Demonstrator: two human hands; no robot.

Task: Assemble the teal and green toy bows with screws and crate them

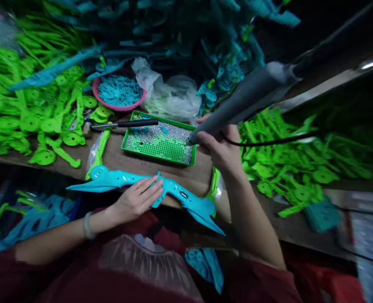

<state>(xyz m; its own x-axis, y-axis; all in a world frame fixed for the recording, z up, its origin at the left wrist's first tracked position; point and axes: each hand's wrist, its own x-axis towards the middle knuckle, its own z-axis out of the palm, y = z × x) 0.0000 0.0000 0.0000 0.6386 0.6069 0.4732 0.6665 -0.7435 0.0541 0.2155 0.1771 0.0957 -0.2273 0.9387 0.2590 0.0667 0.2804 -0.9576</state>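
My left hand (139, 196) lies with its fingers stretched flat across the middle of a long, winged blue plastic part (110, 179) at the table's front edge. Its thumb is not clearly visible. In my right hand (221, 145) is a grey electric screwdriver (237, 99), gripped near its lower end and slanting down to the left. The screwdriver's tip is over the right side of a shallow green tray (156, 156) of small silvery screws (177, 132). Green plastic pieces (100, 151) lie near both ends of the blue part.
A black-handled hammer (136, 123) rests across the tray's left edge. Behind it stand a pink bowl (121, 108) of small blue pieces and a clear plastic bag (174, 94). Green parts (31, 109) pile up left and right (287, 155). A black cable (275, 141) crosses at the right.
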